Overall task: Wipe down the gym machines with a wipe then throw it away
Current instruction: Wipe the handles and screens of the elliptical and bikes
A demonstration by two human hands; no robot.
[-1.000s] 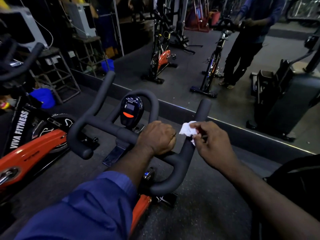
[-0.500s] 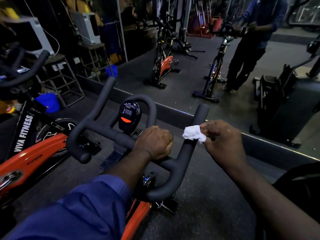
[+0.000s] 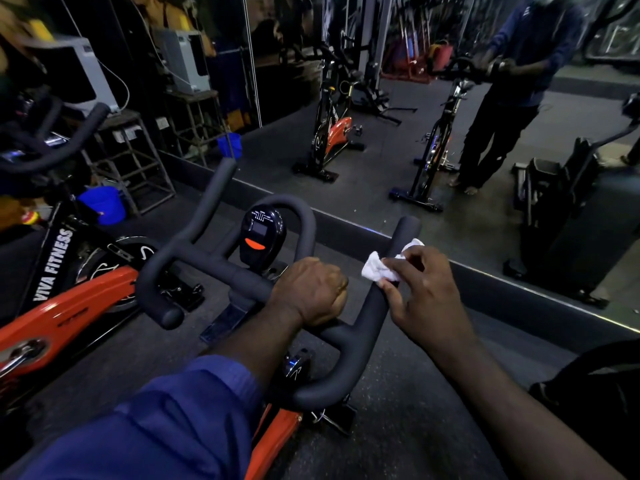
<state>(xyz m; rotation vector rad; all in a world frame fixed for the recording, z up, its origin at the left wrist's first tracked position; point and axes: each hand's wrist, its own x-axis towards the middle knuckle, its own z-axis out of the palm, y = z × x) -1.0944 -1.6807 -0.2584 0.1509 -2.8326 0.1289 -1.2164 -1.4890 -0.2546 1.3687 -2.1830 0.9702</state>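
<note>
Found left hand (image 3: 310,289) clenched round the crossbar of the exercise bike's handlebar (image 3: 363,327). Found right hand (image 3: 427,292) pinching a crumpled white wipe (image 3: 377,269) against the handlebar's right-side prong, fingers curled over it. Noted console (image 3: 261,233) just beyond the left hand.

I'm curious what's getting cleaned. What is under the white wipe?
The black right-side arm of the bike's handlebar runs under the wipe, which the right hand holds against it. The patch directly beneath is hidden.
</note>
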